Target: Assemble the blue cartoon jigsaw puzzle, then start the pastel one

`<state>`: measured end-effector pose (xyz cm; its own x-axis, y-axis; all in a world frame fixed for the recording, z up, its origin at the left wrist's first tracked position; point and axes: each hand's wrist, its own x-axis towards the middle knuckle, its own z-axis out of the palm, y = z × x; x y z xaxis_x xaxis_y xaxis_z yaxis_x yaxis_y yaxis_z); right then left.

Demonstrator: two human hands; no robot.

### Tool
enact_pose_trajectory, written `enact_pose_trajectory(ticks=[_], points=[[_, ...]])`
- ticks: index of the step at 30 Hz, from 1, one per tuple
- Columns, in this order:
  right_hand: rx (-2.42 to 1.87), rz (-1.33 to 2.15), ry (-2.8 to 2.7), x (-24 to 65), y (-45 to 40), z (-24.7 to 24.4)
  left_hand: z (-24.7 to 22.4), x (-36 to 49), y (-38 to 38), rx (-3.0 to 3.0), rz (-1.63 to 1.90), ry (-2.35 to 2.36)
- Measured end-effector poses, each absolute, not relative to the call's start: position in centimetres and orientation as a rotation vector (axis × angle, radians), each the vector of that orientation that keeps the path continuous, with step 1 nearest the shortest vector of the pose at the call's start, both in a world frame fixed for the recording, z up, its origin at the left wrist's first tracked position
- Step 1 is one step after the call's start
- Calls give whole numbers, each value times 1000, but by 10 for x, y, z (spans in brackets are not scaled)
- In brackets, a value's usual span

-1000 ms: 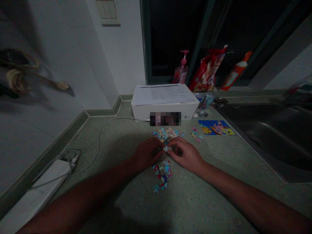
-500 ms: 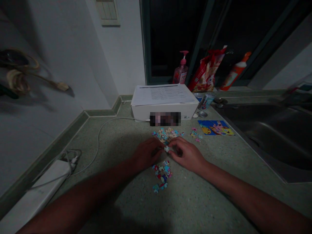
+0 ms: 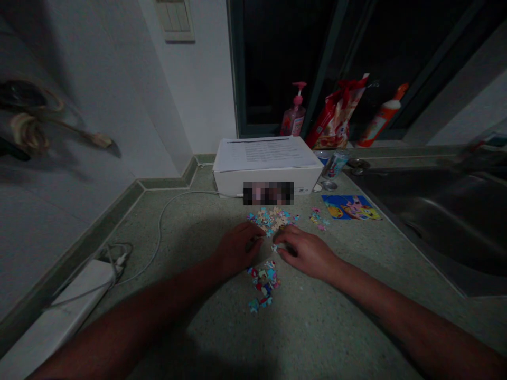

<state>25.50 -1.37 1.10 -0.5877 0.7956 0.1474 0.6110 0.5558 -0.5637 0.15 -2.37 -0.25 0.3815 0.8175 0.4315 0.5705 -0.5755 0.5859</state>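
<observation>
A small pale jigsaw puzzle piece (image 3: 274, 247) is pinched between the thumb and fingers of my right hand (image 3: 307, 250), just above the counter. To its left, my left hand (image 3: 238, 247) is curled with thumb and index fingertip close together; whether anything small is between them I cannot make out. Beyond both hands lies a loose pile of puzzle pieces (image 3: 273, 216), some showing plain tan backs. Nearer to me, a partly joined cluster of colourful pieces (image 3: 263, 282) rests on the counter. Several other pieces (image 3: 317, 217) lie apart, right of the pile.
A blue cartoon picture card (image 3: 351, 207) lies at the right, beside the sink (image 3: 435, 211). Behind the pieces stands a white box (image 3: 269, 155) with a paper on top. A cable (image 3: 159, 227) runs left to a white power strip (image 3: 59, 316). A can (image 3: 336, 163) stands by the box.
My hands have moved slightly apart. The small piece, earlier between both hands' fingertips, has shifted a little right and toward me with my right hand.
</observation>
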Motion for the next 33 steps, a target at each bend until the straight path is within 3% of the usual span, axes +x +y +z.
enact_pose_trajectory(ticks=[23, 33], points=[[-983, 777, -2445, 250, -21, 14, -3, 2, -23, 2305, 1041, 1208], [-1314, 162, -2316, 289, 24, -2, -2, 1, -23, 2303, 970, 1227]])
